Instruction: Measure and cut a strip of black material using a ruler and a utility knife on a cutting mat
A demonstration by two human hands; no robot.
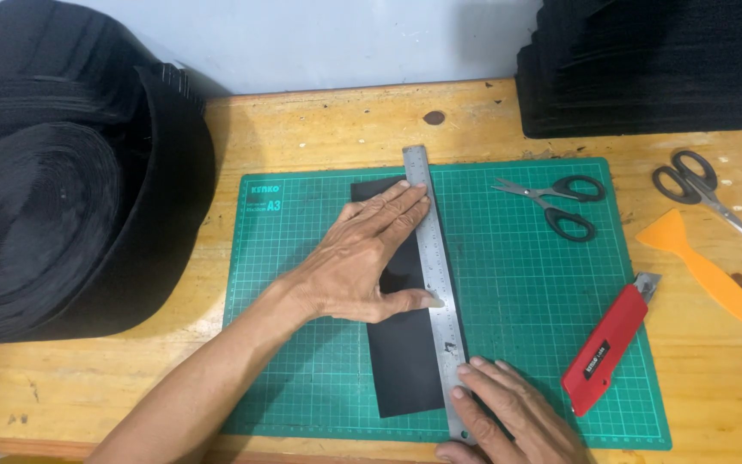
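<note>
The left hand (369, 258) lies flat, palm down, on a black strip (405, 344) of material that rests on a green cutting mat (526, 292) in the middle of the wooden table (319, 120). Its forearm comes in from the near left corner of the table, the wrist straight. The fingers (397, 206) are stretched out and spread, pointing toward the far edge, their tips pressed against the left side of a steel ruler (435, 275); the thumb reaches sideways and touches the ruler lower down. They grip nothing, only press.

The ruler lies lengthwise over the strip's right edge, running from the far part of the mat to its near edge. The right hand (513, 421) enters from the near edge of the table, partly cut off by the frame, with open fingers laid flat on the ruler's near end and on the mat just beside it.

To the right on the mat lies a red utility knife (605, 348), near the right hand but apart from it. Black-handled scissors (560, 206) lie at the mat's far right corner. Off the mat, toward the right edge of the table, lie a second pair of scissors (702, 191) and an orange scraper (702, 268). Big black rolls (62, 215) fill the left edge, and a black stack (646, 69) sits at the far right corner.
</note>
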